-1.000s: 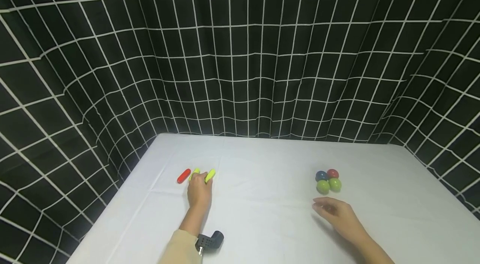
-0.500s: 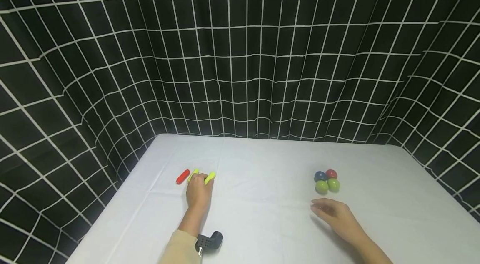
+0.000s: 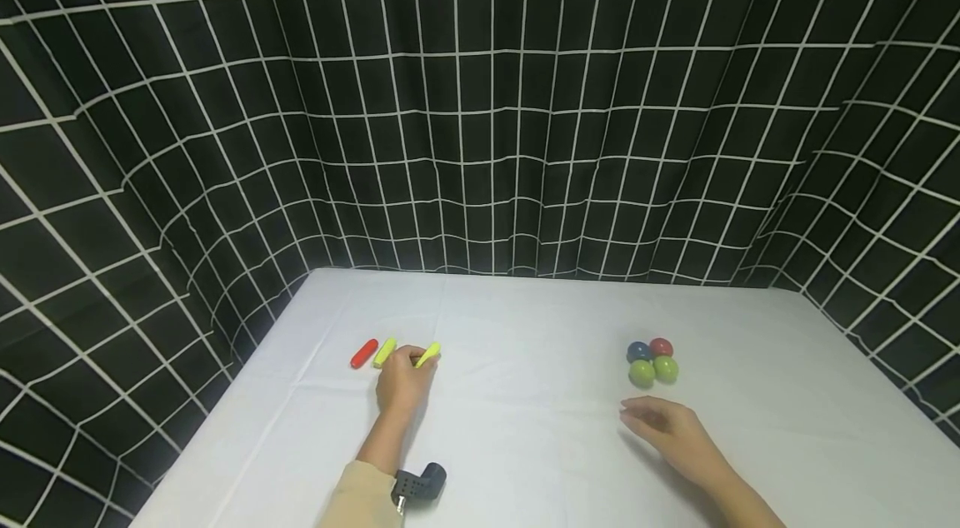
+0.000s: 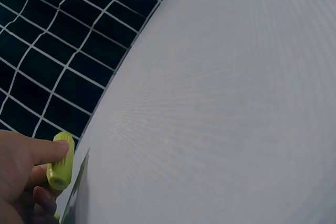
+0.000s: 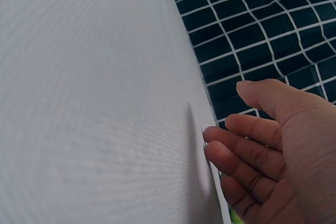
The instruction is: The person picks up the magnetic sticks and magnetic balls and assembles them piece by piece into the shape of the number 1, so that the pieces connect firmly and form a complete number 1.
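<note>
Fingers and thumb of the left hand (image 3: 406, 382) pinch a yellow-green stick (image 3: 430, 355), which we see left of the frame's center and at the lower left of the left wrist view. At that hand's upper left lie a second yellow-green stick (image 3: 385, 352) and, farther left, a red stick (image 3: 364, 354). Right of center we find the right hand (image 3: 669, 432), its fingers loosely bent and its thumb apart from them. Just above it we see four round pieces clustered: a blue one (image 3: 639, 352) and a red one (image 3: 661, 347), with two green ones (image 3: 641, 374) below. White cloth (image 3: 517, 411) fills the lower frame; a gridded black curtain (image 3: 504, 78) fills the top.
</note>
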The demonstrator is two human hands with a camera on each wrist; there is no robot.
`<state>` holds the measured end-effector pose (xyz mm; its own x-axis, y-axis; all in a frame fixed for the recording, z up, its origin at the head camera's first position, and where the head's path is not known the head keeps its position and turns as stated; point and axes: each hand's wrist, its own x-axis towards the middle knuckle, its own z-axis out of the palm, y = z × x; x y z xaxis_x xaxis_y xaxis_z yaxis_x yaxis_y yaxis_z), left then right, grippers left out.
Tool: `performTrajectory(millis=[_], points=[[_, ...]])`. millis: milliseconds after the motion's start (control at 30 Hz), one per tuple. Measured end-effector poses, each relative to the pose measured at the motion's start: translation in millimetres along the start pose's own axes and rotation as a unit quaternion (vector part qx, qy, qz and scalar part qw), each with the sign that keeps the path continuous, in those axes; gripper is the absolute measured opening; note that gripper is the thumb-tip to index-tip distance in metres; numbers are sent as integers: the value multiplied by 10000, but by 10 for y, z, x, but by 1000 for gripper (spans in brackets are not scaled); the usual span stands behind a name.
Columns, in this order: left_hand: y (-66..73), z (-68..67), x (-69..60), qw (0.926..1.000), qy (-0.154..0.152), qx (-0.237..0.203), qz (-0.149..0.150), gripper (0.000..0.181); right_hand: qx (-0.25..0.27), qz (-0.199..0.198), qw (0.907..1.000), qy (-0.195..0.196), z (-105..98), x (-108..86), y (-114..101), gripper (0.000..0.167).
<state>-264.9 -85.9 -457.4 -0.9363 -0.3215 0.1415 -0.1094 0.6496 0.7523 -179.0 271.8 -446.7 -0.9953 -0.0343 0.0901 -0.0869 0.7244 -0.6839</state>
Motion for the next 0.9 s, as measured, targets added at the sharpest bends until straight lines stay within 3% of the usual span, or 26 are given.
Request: performTrajectory(millis=[167, 367, 600, 900], points=[[36, 24, -2, 9997, -143, -205, 55, 26, 32, 5, 10000, 9, -10, -11, 16, 33], [67, 80, -5, 9973, -567, -363, 288, 30, 12, -27, 10000, 38, -15, -21, 15, 33], [163, 135, 3, 9937, -885, -646, 213, 28, -61, -66, 9999, 89, -6, -24, 20, 31], [263, 214, -38, 9740, -1678, -1519, -12, 29, -53, -43, 9999, 119, -2, -25, 26, 30]])
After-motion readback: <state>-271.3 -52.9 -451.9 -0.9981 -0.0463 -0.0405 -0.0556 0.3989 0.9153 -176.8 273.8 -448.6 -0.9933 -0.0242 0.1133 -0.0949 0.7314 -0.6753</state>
